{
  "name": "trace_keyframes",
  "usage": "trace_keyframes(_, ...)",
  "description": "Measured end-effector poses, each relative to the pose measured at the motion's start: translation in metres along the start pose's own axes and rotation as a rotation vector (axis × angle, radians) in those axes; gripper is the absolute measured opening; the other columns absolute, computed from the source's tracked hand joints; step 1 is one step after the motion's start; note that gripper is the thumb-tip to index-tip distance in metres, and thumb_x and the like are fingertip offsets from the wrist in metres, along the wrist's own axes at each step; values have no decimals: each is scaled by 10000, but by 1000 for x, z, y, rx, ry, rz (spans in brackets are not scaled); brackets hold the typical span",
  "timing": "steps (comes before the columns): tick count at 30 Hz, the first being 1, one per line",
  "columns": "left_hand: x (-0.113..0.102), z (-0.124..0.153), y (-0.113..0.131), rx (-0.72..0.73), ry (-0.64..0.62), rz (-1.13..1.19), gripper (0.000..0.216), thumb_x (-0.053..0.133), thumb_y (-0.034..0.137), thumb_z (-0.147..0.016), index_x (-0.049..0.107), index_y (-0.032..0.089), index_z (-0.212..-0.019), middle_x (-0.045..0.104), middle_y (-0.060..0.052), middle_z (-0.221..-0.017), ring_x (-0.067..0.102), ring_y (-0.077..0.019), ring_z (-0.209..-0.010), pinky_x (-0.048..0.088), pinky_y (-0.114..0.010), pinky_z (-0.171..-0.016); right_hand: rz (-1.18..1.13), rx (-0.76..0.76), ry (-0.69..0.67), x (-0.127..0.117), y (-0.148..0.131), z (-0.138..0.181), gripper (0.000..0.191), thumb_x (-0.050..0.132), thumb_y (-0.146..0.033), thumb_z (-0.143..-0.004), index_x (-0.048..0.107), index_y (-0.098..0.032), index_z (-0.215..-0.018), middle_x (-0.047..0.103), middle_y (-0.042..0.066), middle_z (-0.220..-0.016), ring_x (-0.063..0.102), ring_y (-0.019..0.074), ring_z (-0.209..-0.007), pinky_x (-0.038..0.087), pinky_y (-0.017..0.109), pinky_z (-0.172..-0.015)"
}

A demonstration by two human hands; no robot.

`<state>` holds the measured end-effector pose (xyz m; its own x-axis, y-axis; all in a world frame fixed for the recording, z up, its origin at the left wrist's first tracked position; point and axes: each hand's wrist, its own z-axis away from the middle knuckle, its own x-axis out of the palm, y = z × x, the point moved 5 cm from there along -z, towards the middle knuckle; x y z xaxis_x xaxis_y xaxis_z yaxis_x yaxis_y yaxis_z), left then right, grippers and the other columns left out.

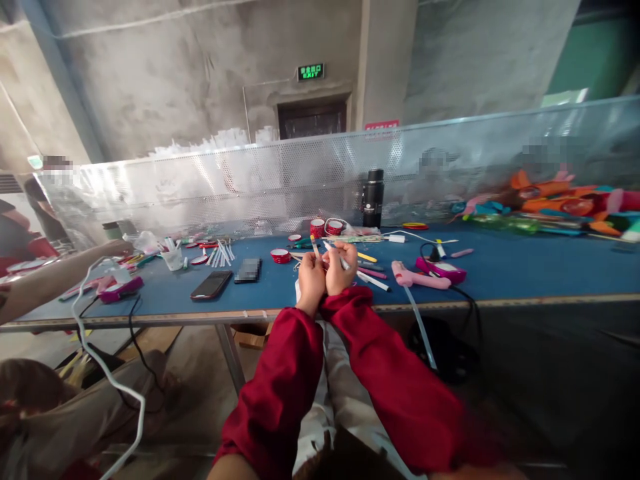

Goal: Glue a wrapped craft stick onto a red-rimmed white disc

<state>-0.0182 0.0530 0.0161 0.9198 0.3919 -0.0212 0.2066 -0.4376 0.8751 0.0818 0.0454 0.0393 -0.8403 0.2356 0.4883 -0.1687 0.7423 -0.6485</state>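
My two hands are close together above the front edge of the blue table (pixel 510 270). Fingers of my right hand (pixel 342 270) are closed around a white marker pen (pixel 328 246), its tip pointing up and left. My left hand (pixel 311 277) is closed as well, and a thin pale stick with an orange tip (pixel 315 245) stands up from its fingers. Whatever else lies between the hands is hidden by the fingers. Beside my right hand are several pens, among them a white marker (pixel 379 283) and a yellow pen (pixel 367 257). A red tape roll (pixel 281 256) sits left of my hands.
To the right are a pink glue gun (pixel 420 277) and a purple device (pixel 443 270) with a black cable. Two phones (pixel 211 285) lie left; a black bottle (pixel 373 199) stands by the perforated metal screen (pixel 320 187). At far left, another person's arm (pixel 60 277) reaches over the table.
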Motion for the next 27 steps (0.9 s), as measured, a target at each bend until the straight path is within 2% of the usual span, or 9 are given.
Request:
trace_keyframes(3,-1,0,1,-3,2,4,68,564,254,-963,619,238,-926,726,-33,-912,663,-191,-867,532,-307,-845,57,-18,-22,0,-3,1,151,642,-376,-795,580,-239,-802,639,-33,-648,609,173,-598,490,304,-614)
trace_keyframes(6,-2,0,1,-4,5,8,58,571,256,-957,619,236,-931,725,-35,-919,660,-191,-863,534,-312,-848,113,-33,-30,-1,-4,2,174,630,-380,-806,565,-243,-720,622,-33,-630,597,173,-597,480,302,-605)
trace_keyframes(12,-2,0,1,10,5,14,69,555,233,-955,601,238,-904,708,-23,-903,647,-183,-853,530,-304,-846,133,-43,-49,-1,-1,3,166,613,-358,-824,549,-251,-714,619,-37,-633,597,173,-621,499,296,-630)
trace_keyframes(19,-2,0,2,39,14,24,94,536,230,-973,591,234,-897,701,-22,-904,650,-178,-869,525,-299,-865,175,-52,1,-2,-7,3,155,593,-378,-837,565,-247,-758,655,-9,-695,622,189,-664,504,319,-662)
trace_keyframes(24,-2,-1,1,36,12,16,87,549,211,-962,600,230,-895,709,-25,-907,645,-180,-864,523,-297,-848,156,-49,-53,1,-8,4,166,599,-365,-836,550,-250,-726,644,-18,-662,614,186,-650,507,330,-687)
trace_keyframes(27,-2,-1,1,38,12,14,89,549,200,-957,605,229,-895,708,-23,-903,644,-177,-859,519,-294,-854,159,-42,-35,0,-7,4,171,604,-369,-836,550,-252,-724,644,-17,-664,619,190,-655,511,336,-696)
